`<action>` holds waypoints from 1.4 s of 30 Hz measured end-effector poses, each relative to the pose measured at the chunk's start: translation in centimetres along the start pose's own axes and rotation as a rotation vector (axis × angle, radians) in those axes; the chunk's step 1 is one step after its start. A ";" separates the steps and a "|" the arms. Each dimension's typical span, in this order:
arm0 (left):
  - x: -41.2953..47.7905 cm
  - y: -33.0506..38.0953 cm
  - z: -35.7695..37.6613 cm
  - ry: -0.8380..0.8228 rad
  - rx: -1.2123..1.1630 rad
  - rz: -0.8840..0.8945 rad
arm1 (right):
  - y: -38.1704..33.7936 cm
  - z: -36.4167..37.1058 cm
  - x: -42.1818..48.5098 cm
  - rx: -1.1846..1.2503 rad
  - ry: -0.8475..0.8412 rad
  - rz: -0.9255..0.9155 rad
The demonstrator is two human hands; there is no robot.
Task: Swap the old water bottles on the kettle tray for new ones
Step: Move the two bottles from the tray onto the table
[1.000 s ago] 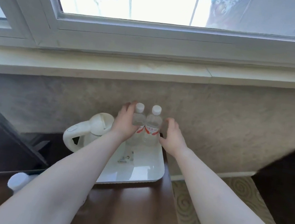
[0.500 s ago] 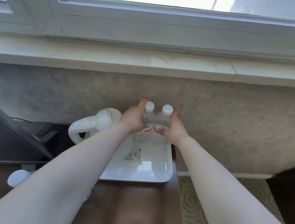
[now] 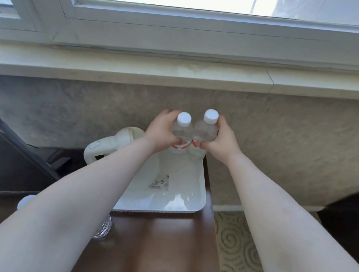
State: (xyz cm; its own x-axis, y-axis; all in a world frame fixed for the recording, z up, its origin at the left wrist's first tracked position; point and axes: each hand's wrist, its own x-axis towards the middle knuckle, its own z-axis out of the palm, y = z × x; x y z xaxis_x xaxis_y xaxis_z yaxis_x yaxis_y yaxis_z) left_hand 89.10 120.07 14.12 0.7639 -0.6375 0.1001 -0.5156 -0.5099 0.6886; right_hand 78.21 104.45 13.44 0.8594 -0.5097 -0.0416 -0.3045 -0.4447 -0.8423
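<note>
Both hands are busy here, one bottle each. The left hand (image 3: 160, 128) is wrapped around the left bottle (image 3: 182, 134) and the right hand (image 3: 223, 139) is wrapped around the right bottle (image 3: 205, 131), fingers curled round the bodies about where the red-and-white labels sit. Both bottles are clear with white caps, standing pretty much upright, long axis vertical, caps pointing up toward the camera and the window sill (image 3: 136, 72). The two are pressed side by side, looks like they're touching. The right one's cap sits a bit higher in the shot than the left one's.

They're over the far edge of the white tray (image 3: 197, 198), close to its far right corner, right by the wall. Can't honestly tell if the bottoms are resting on the tray or just off it, the hands and bottle bodies cover that bit.

The white kettle (image 3: 112, 147) is at the far left of the tray, handle sticking out to the left, mostly hidden by the left forearm. A little sachet (image 3: 160, 181) lies flat around the middle of the tray.

The tray sits on a dark wooden desk (image 3: 156, 259), at its far right end. Another clear bottle (image 3: 103, 229) lies on the desk near the tray's near left corner, mostly hidden under the left arm. Right of the desk there's swirly patterned carpet (image 3: 237, 259).
</note>
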 end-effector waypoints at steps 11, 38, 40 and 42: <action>-6.6 2.7 -1.9 -0.030 0.037 0.163 | -2.0 -1.8 -9.1 -0.112 0.082 0.011; -33.3 -5.8 -5.9 -0.083 -0.003 -0.041 | -2.1 12.8 -28.5 -0.119 -0.183 -0.068; -34.9 -6.6 -6.9 -0.076 -0.035 -0.069 | -2.6 14.1 -29.2 -0.108 -0.209 -0.083; -36.4 -7.6 -7.8 -0.083 -0.066 -0.103 | -3.2 15.4 -29.8 -0.089 -0.234 -0.108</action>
State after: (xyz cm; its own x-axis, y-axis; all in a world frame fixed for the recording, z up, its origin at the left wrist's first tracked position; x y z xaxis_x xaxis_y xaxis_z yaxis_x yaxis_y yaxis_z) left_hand 68.23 151.60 10.84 0.7756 -0.6304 -0.0313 -0.4074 -0.5380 0.7380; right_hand 59.91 132.42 9.07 0.9571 -0.2766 -0.0862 -0.2324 -0.5555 -0.7984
